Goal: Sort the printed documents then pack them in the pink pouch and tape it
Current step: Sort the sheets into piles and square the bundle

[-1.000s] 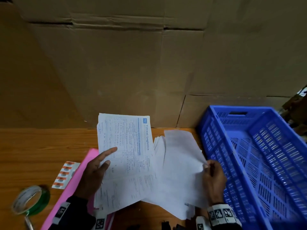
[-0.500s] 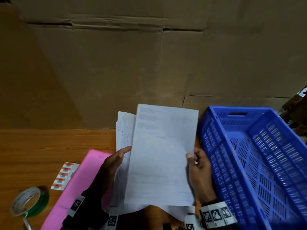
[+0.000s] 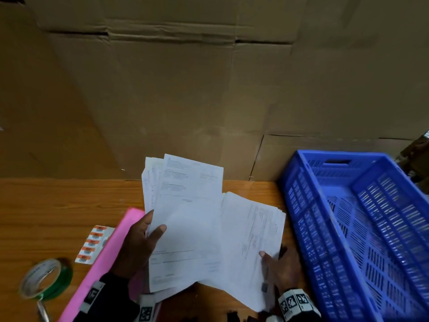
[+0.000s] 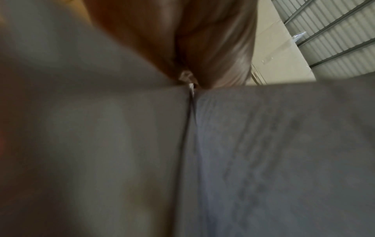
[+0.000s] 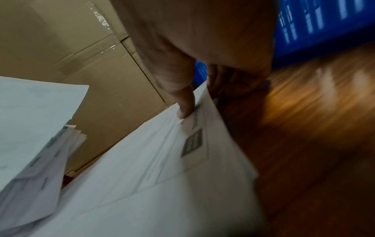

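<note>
- Since half a second ago the white printed sheets have parted: the single page then held up between both hands now sits with the left-hand batch, and a second batch has swung down to the right.
- Head view: the left hand [image 3: 141, 246] grips an upright fan of white printed documents [image 3: 185, 219], thumb across the front page, fingers behind.
- Head view: the right hand [image 3: 282, 267] pinches a second, slanting batch of white printed sheets [image 3: 251, 240] near its lower right edge, thumb on top.
- Head view: a flat pink pouch [image 3: 109, 249] lies on the brown wooden table [image 3: 58, 205] toward its near left corner, partly beneath the left wrist.
- Head view: a strip of orange-and-white labels [image 3: 94, 244] lies just left of the pouch; a green roll of tape [image 3: 45, 278] lies near the table's near left corner.
- Head view: a blue slatted plastic crate [image 3: 362, 228] takes up the table's right edge; a wall of brown cardboard boxes [image 3: 185, 89] rises along the far edge.
- Left wrist view: blurred grey paper fills most of the frame, with the hand's fingers [image 4: 213, 48] above it; the grip cannot be judged from here.
- Right wrist view: the thumb presses onto the top sheet [image 5: 152, 168], with fingers curled under its edge; the crate [image 5: 324, 24] and table [image 5: 314, 128] lie beyond.
</note>
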Demonstrator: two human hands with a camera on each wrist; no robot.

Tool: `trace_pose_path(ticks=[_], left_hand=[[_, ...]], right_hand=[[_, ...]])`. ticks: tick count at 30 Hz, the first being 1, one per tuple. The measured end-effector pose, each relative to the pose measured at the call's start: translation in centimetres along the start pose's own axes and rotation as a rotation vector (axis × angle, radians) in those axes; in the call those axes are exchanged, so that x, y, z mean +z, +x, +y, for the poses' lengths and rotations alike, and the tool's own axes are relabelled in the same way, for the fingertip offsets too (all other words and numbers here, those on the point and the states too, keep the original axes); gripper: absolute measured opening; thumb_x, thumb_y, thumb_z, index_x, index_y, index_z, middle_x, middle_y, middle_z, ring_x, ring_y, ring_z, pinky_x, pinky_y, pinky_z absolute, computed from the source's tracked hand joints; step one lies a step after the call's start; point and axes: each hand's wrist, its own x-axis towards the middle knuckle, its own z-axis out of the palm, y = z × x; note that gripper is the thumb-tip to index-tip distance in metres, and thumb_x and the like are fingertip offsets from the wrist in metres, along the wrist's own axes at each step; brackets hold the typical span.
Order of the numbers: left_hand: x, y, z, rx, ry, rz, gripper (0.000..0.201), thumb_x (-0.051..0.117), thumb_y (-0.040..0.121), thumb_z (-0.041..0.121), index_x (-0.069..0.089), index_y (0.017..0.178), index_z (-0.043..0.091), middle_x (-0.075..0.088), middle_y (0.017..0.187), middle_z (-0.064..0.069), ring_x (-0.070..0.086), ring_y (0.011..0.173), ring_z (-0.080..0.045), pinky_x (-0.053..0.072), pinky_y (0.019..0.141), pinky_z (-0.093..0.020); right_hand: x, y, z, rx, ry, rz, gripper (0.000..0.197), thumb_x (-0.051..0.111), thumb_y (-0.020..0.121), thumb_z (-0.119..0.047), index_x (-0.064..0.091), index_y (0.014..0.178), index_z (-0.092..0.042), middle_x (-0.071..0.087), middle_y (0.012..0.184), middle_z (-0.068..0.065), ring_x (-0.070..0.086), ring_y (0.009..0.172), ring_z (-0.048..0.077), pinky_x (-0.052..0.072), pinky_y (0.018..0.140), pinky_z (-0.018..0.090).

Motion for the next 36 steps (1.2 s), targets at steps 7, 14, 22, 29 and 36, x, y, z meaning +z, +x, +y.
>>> trace_pose_path(ticks=[7,14,22,29,36], left_hand=[[0.0,-0.1,-1.4,0.099,0.106,0.018,0.073,0.06,0.077,0.051,0.031,0.144,0.052,0.047,0.131,0.044,0.051,0.117,0.015,0.049,0.089,-0.017],[-0.5,0.4,-2.2,0.089,0.212,-0.114,0.046,0.046,0.09,0.05,0.053,0.135,0.046,0.05,0.141,0.026,0.04,0.136,0.002,0.032,0.116,-0.049],[0.6,1.0,-1.3,0.07,0.222,-0.128,0.04,0.046,0.092,0.041,0.057,0.131,0.042,0.053,0.133,0.035,0.043,0.131,0.009,0.029,0.115,-0.033],[2.5,-0.2,2.4,0.025,0.043,-0.218,0.064,0.039,0.084,0.074,0.058,0.128,0.032,0.059,0.129,0.029,0.048,0.128,0.007,0.031,0.109,-0.016],[2.9,0.2,1.1,-0.148,0.331,-0.128,0.069,0.064,0.092,0.037,0.038,0.147,0.005,0.045,0.148,-0.008,0.042,0.138,-0.024,0.03,0.108,-0.03]], right_hand=[[-0.8,0.4,1.3,0.005,0.048,0.037,0.048,0.078,0.086,-0.029,0.06,0.126,-0.01,0.065,0.125,0.017,0.06,0.116,0.039,0.047,0.102,0.047],[-4.1,-0.7,-1.6,-0.307,0.297,0.284,0.01,0.059,0.096,-0.016,0.056,0.093,-0.026,0.062,0.084,0.002,0.06,0.082,0.028,0.051,0.075,0.042],[-8.6,-1.0,-7.7,-0.435,0.767,0.195,0.018,0.056,0.102,-0.01,0.063,0.117,-0.016,0.072,0.11,0.0,0.069,0.099,0.012,0.056,0.082,0.036],[-3.9,-3.6,-8.5,-0.412,0.629,-0.115,0.022,0.058,0.101,-0.015,0.064,0.118,-0.028,0.075,0.106,-0.006,0.072,0.089,0.014,0.06,0.075,0.035],[0.0,-4.7,-6.7,-0.389,0.531,-0.236,0.009,0.064,0.097,-0.015,0.066,0.103,-0.022,0.074,0.096,-0.015,0.068,0.089,0.005,0.054,0.079,0.02]])
